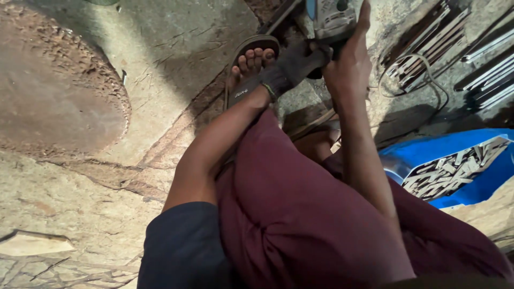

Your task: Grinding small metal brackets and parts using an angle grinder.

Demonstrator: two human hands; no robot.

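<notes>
Head view, looking down over a bent knee in maroon cloth (300,214).

Left hand (297,64) wears a dark work glove; fingers curl around the dark side of the grey-and-blue handheld power tool (331,18) at the top edge of frame. Grip looks wrapped tight, though the fingertips are hidden behind the tool body.

Right hand (350,61) is bare and lies along the tool's right side, fingers together and stretched up along the housing, palm against it. Thumb not visible, so I cannot tell how far it closes round.

The tool sits at top centre, just above the sandalled foot (251,67), toes showing beside the gloved hand. Its working end is out of frame.

Around it: rough stone and concrete floor (160,48), a reddish rusty round patch (53,101) at left. A stack of thin grey metal strips (428,51) lies at upper right, with a thin cable looped near it. A blue plastic tub (460,155) at right holds cut flat metal pieces (455,168). Dark blue sleeve (182,246) at bottom.
</notes>
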